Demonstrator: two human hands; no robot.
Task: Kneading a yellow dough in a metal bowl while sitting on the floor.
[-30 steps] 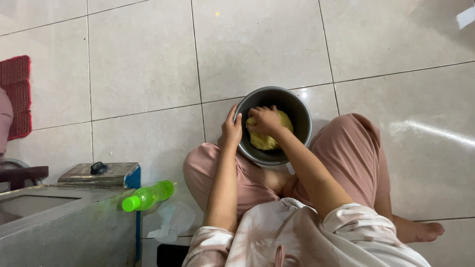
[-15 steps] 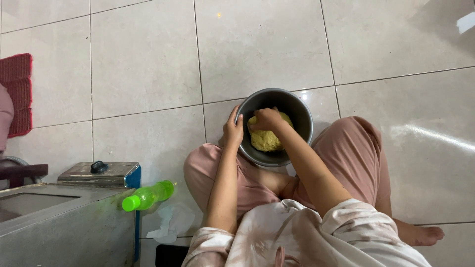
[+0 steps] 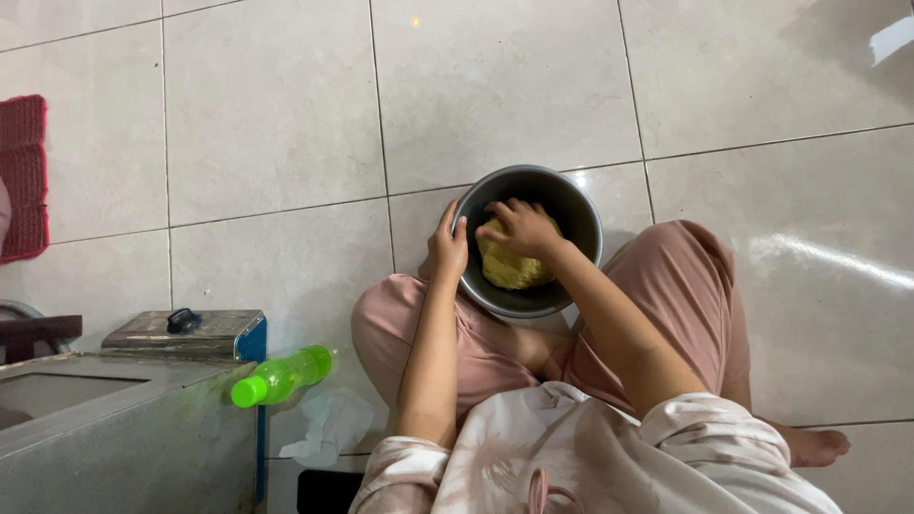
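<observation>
A dark round metal bowl (image 3: 571,205) rests on the tiled floor against my crossed legs in pink trousers. Inside it lies a lump of yellow dough (image 3: 509,268). My right hand (image 3: 519,227) presses down on top of the dough, fingers spread over it. My left hand (image 3: 447,246) grips the bowl's left rim, thumb inside the wall. Part of the dough is hidden under my right hand.
A green plastic bottle (image 3: 283,375) lies on its side at the lower left, by a grey metal box (image 3: 114,419) and a flat lidded tin (image 3: 181,328). A crumpled white wrapper (image 3: 328,424) lies on the floor. A red mat (image 3: 21,176) sits at the left edge.
My right hand has shifted slightly over the dough, kneading it. The left hand stays on the bowl's rim. The view has drifted a little.
</observation>
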